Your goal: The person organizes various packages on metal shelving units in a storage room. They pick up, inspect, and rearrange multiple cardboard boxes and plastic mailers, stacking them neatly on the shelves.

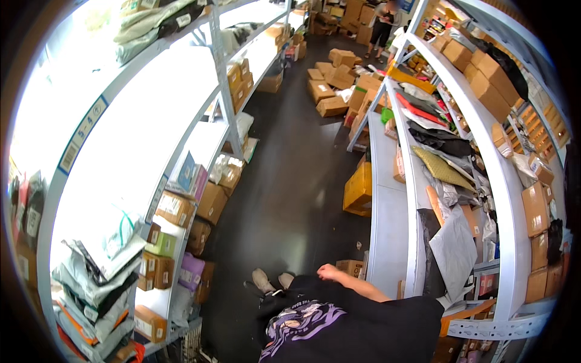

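My right hand [329, 272] hangs in front of my black T-shirt [363, 324], its fingers curled in and no held thing showing. Just beside it on the floor stands a cardboard box [349, 267]. My left hand is out of view. Before me a dark, shiny floor [281, 181] runs between two rows of metal shelving. On the left shelf [136, 136] lies a stack of grey and white mailing bags [97, 281]. Along the right shelf [411, 204] are a grey plastic mailing bag [454, 249] and a yellowish padded mailer [442, 168].
A yellow box [358, 189] juts into the aisle from under the right shelving. Farther along, a pile of cardboard boxes [333, 81] covers part of the floor. A person [385, 27] stands beyond it, with another partly hidden. Small cartons [156, 267] fill the lower left shelves.
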`<state>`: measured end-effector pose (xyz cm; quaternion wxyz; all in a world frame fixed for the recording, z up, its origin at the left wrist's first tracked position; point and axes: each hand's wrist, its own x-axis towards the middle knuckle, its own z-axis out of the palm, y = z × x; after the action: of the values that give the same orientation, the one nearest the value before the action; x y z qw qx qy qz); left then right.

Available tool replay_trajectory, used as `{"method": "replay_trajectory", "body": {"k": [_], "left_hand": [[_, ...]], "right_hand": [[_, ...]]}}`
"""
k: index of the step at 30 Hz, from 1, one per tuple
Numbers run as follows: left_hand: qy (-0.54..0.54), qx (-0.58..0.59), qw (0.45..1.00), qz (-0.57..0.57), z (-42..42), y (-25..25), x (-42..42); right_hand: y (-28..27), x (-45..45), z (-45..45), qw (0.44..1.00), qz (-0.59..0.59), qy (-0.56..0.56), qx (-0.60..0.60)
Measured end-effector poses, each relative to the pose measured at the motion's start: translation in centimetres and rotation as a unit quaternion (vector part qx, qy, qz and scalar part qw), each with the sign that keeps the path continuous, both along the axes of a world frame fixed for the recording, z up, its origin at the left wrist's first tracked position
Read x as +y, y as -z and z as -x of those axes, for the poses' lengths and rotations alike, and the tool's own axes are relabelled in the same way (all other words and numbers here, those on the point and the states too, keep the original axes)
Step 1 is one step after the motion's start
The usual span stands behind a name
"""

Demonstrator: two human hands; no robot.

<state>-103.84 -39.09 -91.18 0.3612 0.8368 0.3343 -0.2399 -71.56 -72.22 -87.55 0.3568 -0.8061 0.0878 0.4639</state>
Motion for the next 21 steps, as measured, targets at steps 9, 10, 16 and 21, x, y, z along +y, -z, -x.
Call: {"method": "replay_trajectory", "body": {"k": [9, 10, 16, 21], "left_hand": [[-0.557, -0.09, 0.779, 0.272, -9.0, -3.0, 14.5], [-0.555, -0.117, 0.774, 0.282, -9.9, -3.1, 17.1], [-0.555, -0.201, 0.711, 0.382, -22.9, -6.6, 22.7], [-0.561, -0.265, 0.66, 0.423, -33.6, -9.1, 26.3]], "right_hand": [[-4.2, 11.3, -5.5, 0.992, -0.066, -0.073, -0.074], [-5.3, 12.8, -6.0, 0.992, -0.074, -0.069, -0.076], [-3.4, 13.4, -8.3, 0.992, -0.113, 0.046, -0.045], [-3.8, 12.8, -10.6, 0.991, -0.069, 0.115, 0.0]]}}
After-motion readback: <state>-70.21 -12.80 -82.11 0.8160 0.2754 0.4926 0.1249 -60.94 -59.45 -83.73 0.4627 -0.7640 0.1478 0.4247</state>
